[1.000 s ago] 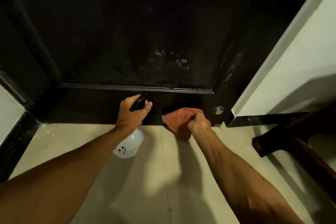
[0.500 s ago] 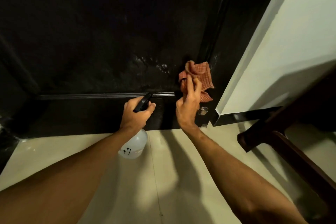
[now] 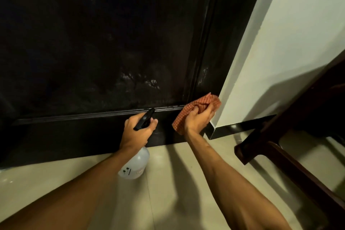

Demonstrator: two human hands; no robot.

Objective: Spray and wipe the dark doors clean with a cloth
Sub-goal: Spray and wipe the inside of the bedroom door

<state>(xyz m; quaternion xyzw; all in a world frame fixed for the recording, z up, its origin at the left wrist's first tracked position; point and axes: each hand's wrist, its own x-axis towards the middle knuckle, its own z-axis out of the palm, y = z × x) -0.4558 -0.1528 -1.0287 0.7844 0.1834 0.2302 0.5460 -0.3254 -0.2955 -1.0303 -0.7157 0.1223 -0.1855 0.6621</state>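
Gripping cloth point(image 3: 203, 104), right hand point(image 3: 197, 119) now lower at door point(image 3: 93, 43) bottom-right corner; left hand point(image 3: 136, 132) still clutches spray bottle point(image 3: 136, 164).

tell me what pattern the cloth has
The cloth is orange-red with a small check pattern, seen in the head view.

A single view is supplied, taken from a wide-angle camera worn on the head. It is directed forward and down at the foot of the dark door point(image 3: 93, 43), which is seen at close range. The lower frame is filled by the floor point(image 3: 168, 201). The left forearm point(image 3: 84, 192) and right forearm point(image 3: 224, 183) are seen entering from the bottom edge. The pale wall point(image 3: 289, 43) is caught at the right.
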